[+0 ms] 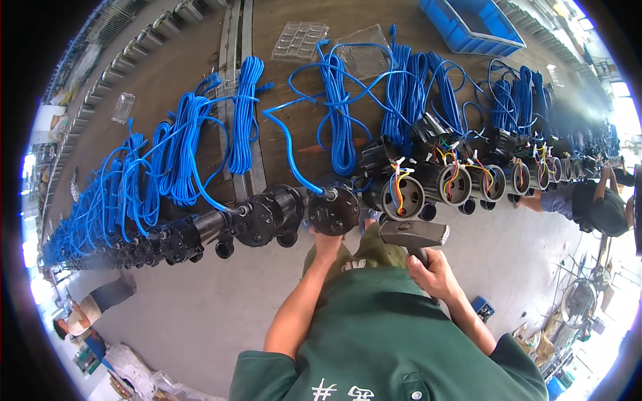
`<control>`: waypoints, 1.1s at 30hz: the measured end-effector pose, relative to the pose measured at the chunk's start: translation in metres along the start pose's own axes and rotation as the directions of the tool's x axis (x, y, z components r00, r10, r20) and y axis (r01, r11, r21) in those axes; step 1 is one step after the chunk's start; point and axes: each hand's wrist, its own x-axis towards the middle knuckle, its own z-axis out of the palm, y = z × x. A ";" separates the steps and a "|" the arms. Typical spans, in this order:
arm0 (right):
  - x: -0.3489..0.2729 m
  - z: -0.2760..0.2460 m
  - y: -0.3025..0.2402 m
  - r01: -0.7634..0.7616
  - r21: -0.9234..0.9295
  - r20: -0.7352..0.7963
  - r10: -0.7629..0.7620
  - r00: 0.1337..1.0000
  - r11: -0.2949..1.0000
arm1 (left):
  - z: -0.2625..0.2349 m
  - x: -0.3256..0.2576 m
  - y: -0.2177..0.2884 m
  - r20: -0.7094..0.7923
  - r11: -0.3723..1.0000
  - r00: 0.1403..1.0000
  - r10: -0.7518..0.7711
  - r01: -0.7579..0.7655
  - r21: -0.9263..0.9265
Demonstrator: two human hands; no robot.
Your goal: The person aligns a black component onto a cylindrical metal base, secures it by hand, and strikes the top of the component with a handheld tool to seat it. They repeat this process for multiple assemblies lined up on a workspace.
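Note:
My right hand [433, 275] is closed around the handle of a hammer. Its grey steel head [414, 233] is raised just right of a round black end cap [333, 208] on a motor-like cylinder. A blue cable enters that cap at its top. Up against the cap's underside is my left hand [326, 244], with its fingers mostly hidden behind the cap. To the right, an uncapped cylinder [399, 197] shows red, yellow and white wires in its mouth. Left of the cap stands another capped cylinder [257, 224] with its own cable.
Coiled blue cables [337, 113] lie along the brown bench [294, 154], above a long row of cylinders. A blue crate [471, 30] and a clear plastic tray [299, 41] sit farther back. Other people are at the far left [87, 309] and far right [595, 204].

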 end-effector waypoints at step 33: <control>0.037 0.033 0.003 -0.171 0.303 0.114 0.142 0.983 0.937 | -0.008 0.000 -0.015 0.059 0.828 0.961 0.270 -0.263 0.496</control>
